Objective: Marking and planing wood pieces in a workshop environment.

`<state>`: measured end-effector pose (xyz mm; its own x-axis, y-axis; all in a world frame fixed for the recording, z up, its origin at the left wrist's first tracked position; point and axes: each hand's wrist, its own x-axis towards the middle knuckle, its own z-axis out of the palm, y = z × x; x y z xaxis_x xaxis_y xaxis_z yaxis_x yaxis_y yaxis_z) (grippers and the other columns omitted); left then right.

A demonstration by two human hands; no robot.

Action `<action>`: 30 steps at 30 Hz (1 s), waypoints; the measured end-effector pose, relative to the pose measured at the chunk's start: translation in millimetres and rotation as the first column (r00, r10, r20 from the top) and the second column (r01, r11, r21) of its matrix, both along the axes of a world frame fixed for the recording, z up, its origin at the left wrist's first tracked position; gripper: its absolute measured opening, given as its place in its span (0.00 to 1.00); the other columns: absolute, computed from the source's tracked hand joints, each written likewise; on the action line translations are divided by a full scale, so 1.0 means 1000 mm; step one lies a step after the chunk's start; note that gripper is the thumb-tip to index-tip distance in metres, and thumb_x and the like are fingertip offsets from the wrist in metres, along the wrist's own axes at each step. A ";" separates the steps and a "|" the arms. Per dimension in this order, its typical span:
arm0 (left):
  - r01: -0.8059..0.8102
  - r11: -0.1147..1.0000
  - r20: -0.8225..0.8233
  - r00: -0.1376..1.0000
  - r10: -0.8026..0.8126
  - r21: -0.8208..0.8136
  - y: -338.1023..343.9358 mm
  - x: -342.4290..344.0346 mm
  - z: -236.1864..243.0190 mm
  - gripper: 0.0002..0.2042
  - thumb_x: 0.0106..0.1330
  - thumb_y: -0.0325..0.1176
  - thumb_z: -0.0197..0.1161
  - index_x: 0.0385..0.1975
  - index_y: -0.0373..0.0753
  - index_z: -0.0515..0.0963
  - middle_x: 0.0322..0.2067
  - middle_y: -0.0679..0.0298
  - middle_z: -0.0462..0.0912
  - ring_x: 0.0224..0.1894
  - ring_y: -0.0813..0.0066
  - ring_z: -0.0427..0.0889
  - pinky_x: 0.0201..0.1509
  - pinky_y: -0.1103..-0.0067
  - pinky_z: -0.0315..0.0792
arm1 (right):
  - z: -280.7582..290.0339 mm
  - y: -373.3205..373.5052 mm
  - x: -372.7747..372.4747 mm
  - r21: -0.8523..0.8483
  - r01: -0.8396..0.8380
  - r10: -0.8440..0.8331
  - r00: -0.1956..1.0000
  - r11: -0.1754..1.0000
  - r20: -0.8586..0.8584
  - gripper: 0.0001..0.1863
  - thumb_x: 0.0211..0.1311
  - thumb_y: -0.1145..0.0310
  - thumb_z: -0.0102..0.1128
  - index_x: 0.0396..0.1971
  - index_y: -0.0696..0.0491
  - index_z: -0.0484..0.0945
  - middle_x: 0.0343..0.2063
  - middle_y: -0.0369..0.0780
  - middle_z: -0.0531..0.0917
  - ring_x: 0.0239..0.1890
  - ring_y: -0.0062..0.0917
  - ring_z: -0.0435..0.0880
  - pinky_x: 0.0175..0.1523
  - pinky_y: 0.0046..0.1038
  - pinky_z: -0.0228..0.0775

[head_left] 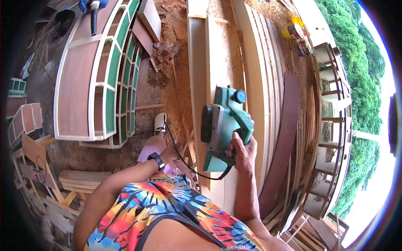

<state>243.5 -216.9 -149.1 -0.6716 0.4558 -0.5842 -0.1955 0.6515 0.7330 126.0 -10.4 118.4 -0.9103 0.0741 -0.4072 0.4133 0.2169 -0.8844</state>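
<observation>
A green electric planer (222,125) with a black front and a blue knob rests on a long pale wooden plank (217,62). My right hand (243,151) is closed around the planer's rear handle. The black power cord (180,154) loops from the planer's rear toward my left side. My left hand (171,151), with a black watch on its wrist, hangs beside the plank's left edge near the cord; its fingers are mostly hidden.
More planks (261,83) lie on the bench to the right, with a dark board (284,138) beside them. Sawdust covers the floor. A white-framed cabinet with green panels (100,79) lies at left. Tins (298,35) sit at the far right; shelving frames (331,138) stand along the edge.
</observation>
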 end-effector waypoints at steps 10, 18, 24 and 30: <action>-0.426 0.781 -0.131 0.836 0.533 0.457 0.019 -0.128 0.057 0.44 0.64 0.38 0.73 0.70 0.30 0.49 0.64 0.45 0.68 0.64 0.53 0.72 0.68 0.62 0.67 | -0.022 -0.081 -0.189 0.008 -0.121 0.121 0.990 0.993 -0.078 0.21 0.62 0.53 0.73 0.34 0.57 0.79 0.17 0.32 0.76 0.15 0.15 0.73 0.20 0.21 0.64; -0.479 0.700 -0.152 0.758 0.634 0.530 0.024 -0.236 0.057 0.33 0.57 0.37 0.77 0.60 0.36 0.69 0.57 0.51 0.74 0.58 0.52 0.76 0.63 0.60 0.69 | -0.031 -0.110 -0.277 -0.010 -0.139 0.138 0.988 0.990 -0.063 0.19 0.62 0.56 0.74 0.34 0.58 0.79 0.18 0.32 0.77 0.14 0.16 0.73 0.20 0.21 0.65; -0.521 0.578 0.136 0.805 0.578 0.627 0.011 -0.266 0.068 0.31 0.57 0.34 0.75 0.61 0.38 0.71 0.59 0.50 0.75 0.59 0.57 0.77 0.61 0.64 0.72 | -0.040 -0.118 -0.305 -0.027 -0.148 0.147 0.988 0.989 -0.041 0.19 0.61 0.58 0.75 0.33 0.58 0.78 0.18 0.33 0.77 0.16 0.15 0.74 0.20 0.21 0.66; -0.564 0.653 0.028 0.767 0.641 0.506 0.016 -0.262 0.054 0.40 0.56 0.40 0.78 0.65 0.33 0.64 0.59 0.46 0.75 0.58 0.50 0.78 0.61 0.63 0.72 | -0.043 -0.119 -0.328 -0.042 -0.158 0.158 0.987 0.987 0.001 0.18 0.61 0.59 0.75 0.33 0.57 0.78 0.17 0.32 0.77 0.17 0.14 0.74 0.20 0.21 0.65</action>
<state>-18.7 -201.3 -94.9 -0.9511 0.1026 -0.2915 -0.2926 0.0038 0.9562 -201.7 -129.1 74.9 -0.9074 -0.0876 -0.4110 0.3806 0.2432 -0.8922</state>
